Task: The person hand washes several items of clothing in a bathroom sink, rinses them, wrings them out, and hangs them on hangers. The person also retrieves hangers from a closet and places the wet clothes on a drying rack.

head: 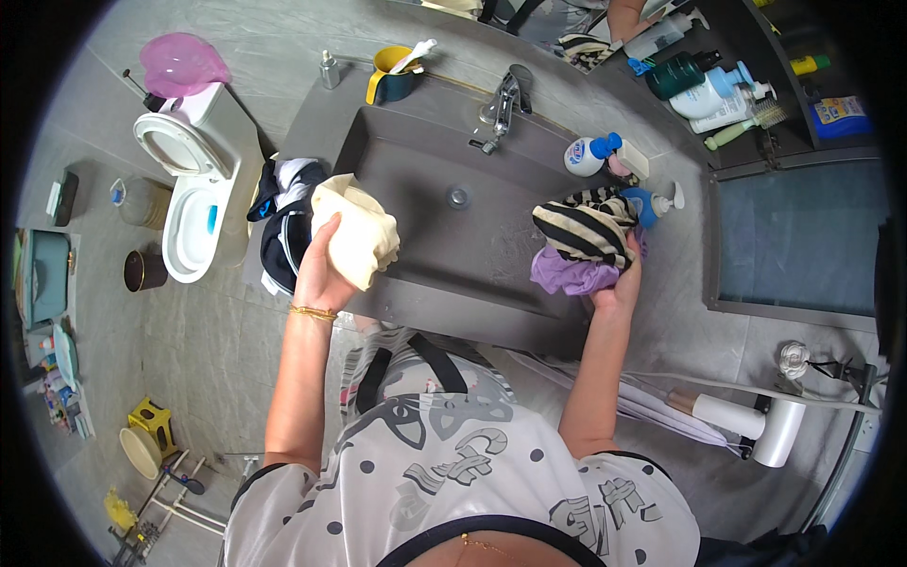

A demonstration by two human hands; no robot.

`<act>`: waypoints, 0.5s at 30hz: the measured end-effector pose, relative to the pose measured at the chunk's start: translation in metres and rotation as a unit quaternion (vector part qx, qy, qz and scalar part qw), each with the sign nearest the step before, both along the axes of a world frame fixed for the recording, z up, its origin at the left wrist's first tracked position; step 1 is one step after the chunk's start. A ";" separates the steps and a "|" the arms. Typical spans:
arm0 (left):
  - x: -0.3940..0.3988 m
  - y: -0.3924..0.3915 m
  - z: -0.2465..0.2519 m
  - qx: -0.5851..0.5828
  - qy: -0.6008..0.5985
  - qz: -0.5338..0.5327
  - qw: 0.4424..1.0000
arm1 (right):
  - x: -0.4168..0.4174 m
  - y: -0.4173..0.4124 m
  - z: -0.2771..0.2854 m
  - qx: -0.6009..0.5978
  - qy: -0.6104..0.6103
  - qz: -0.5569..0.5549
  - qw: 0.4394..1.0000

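My left hand (pixel 324 266) grips a bunched cream-coloured cloth (pixel 358 230) over the left rim of the grey sink (pixel 432 205). A pile of dark and white clothes (pixel 283 237) lies on the counter just left of that cloth. On the other side, my right hand (pixel 622 280) holds two cloths together. One is a black-and-cream striped cloth (pixel 584 225), on top; below it is a purple cloth (pixel 574 271). They are above the sink's right end, and the fingers are partly hidden by the fabric. The basin has a drain (pixel 458 197) and wet marks.
A chrome faucet (pixel 504 103) stands at the sink's back. Pump bottles (pixel 584 156) (pixel 641 205) and a soap bar (pixel 633 159) are beyond my right hand. A yellow-handled cup (pixel 393 74) with toothbrushes stands back left. A toilet (pixel 191 227) is left; a hair dryer (pixel 772 429) hangs right.
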State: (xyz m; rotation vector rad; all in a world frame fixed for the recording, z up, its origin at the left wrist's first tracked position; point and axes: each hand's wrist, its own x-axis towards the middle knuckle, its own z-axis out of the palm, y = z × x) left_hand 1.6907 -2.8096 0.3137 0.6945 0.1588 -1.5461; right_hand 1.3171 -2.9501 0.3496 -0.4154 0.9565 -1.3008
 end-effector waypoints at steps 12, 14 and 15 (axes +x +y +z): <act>0.006 -0.001 -0.002 -0.024 0.013 0.002 1.000 | -0.006 -0.006 -0.004 -0.006 -0.002 0.020 1.000; 0.006 -0.001 -0.003 -0.029 0.012 0.002 0.999 | -0.007 -0.007 -0.007 0.000 0.015 0.025 1.000; 0.006 -0.001 -0.003 -0.030 0.010 0.004 0.999 | -0.009 -0.009 -0.012 0.005 0.031 0.031 0.999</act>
